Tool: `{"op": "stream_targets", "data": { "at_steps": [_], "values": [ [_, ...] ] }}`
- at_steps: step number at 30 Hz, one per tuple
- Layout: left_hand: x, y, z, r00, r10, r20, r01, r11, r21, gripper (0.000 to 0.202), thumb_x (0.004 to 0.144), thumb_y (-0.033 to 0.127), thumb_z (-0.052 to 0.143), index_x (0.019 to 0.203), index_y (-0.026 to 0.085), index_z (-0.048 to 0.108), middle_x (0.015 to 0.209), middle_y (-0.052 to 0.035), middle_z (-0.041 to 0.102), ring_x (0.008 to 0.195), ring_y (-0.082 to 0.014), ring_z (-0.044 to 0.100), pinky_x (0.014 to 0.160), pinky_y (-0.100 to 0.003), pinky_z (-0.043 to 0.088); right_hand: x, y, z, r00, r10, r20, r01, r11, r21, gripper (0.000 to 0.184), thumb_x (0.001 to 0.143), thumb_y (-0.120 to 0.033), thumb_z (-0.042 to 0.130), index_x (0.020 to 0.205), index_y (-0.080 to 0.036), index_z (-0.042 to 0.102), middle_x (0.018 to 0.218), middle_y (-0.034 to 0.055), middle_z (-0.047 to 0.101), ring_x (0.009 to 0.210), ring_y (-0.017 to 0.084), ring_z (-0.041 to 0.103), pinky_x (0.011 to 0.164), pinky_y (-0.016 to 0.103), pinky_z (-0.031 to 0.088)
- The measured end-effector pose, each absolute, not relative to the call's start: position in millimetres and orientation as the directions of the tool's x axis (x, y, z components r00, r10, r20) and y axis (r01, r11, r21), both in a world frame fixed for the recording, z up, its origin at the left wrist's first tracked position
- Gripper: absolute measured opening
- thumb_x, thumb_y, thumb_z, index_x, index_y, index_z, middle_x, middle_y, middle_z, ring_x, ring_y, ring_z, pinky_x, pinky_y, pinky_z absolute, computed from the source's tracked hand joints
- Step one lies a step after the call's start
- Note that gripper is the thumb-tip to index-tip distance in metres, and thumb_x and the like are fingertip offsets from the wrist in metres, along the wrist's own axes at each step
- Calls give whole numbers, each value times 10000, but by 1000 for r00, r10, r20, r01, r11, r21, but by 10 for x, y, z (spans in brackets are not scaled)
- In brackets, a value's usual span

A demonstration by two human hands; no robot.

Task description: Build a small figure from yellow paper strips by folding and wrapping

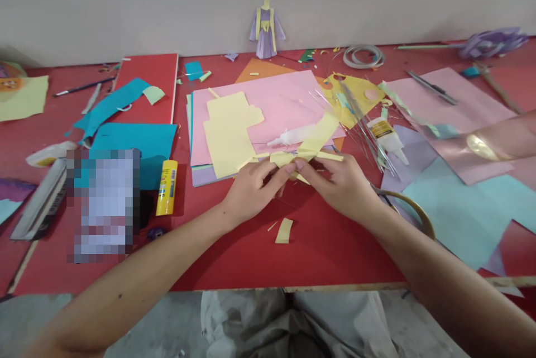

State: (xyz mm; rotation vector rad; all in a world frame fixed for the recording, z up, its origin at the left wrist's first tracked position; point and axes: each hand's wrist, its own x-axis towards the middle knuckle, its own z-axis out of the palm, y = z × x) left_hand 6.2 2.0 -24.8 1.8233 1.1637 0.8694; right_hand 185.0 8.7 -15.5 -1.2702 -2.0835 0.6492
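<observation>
Both my hands meet over the middle of the red table, thumbs nearly touching. My left hand [259,187] pinches one side of a folded pale yellow paper piece [285,160]. On its other side, my right hand [337,182] grips the same paper between thumb and fingers. A wider yellow strip [320,132] rises behind the fingers; whether it is joined to the folded piece I cannot tell. Just beyond my hands lie a white glue bottle [293,135] and a cut yellow sheet [228,134] on pink paper [268,90]. A small yellow scrap [284,231] rests nearer to me.
A yellow glue stick [166,187] stands left, beside a blurred-out rectangular object [106,207]. Scissors [412,207] lie by my right forearm, near another glue bottle [387,137] and thin wires [364,123]. A purple-and-yellow paper figure [266,31] leans against the wall.
</observation>
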Motion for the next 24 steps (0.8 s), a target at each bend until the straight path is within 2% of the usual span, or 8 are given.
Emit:
{"op": "stream_targets", "data": {
  "at_steps": [24],
  "values": [
    [69,23,-254,358,927,111,422,-267,866,452,943,349,484,523,187,505,493,23,552,511,-102,522,574,-248,407,1858,99,-165,-369,899,235,633,428,-646,221,930,-292,490,790,-193,629,744,26,683,670,166,612,584,275,415]
  ]
}}
